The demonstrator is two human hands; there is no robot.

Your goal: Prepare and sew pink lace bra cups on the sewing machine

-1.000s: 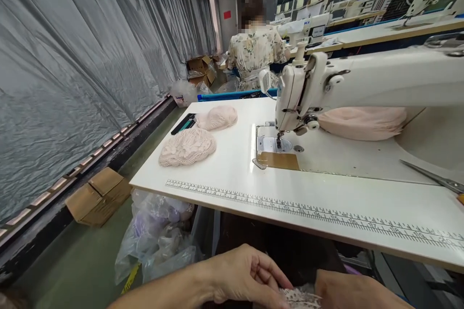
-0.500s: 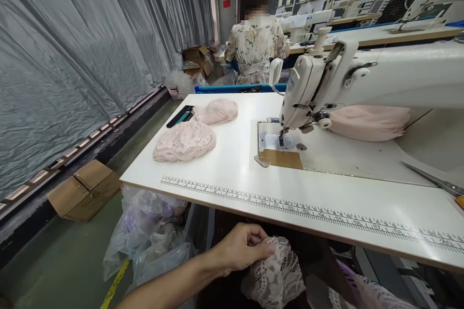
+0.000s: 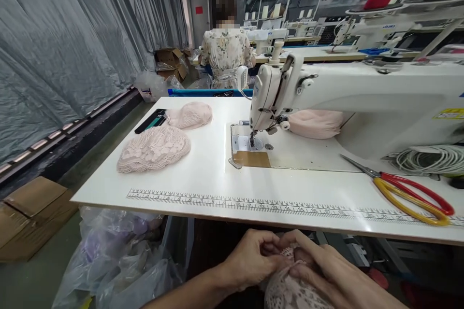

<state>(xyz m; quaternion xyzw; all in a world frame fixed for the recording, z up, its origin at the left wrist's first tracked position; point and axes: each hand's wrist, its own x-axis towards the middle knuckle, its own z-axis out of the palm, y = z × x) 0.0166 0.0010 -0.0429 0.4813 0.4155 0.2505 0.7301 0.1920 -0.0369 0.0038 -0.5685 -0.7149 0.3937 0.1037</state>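
Note:
Below the table's front edge, a piece of pale pink lace fabric (image 3: 290, 292) hangs between my two hands. My left hand (image 3: 250, 258) pinches its upper edge from the left. Close against it, my right hand (image 3: 313, 260) grips the same edge, fingers bent over the lace. Part of the fabric is hidden behind the fingers and below the picture. On the table's left side lie a stack of pink lace pieces (image 3: 154, 149) and a smaller pink lace bundle (image 3: 190, 115). The white sewing machine (image 3: 270, 91) stands beyond my hands, its needle area bare of fabric.
Scissors with red and yellow handles (image 3: 413, 198) lie on the table's right, near a coiled pale cord (image 3: 431, 159). Pink fabric (image 3: 315, 123) sits under the machine arm. Plastic bags (image 3: 123, 256) and a cardboard box (image 3: 34, 217) are at floor left. A person (image 3: 226, 53) is ahead.
My right hand has come into view and taken hold of the lace fabric beside my left hand. The camera has turned right, bringing the whole scissors into view.

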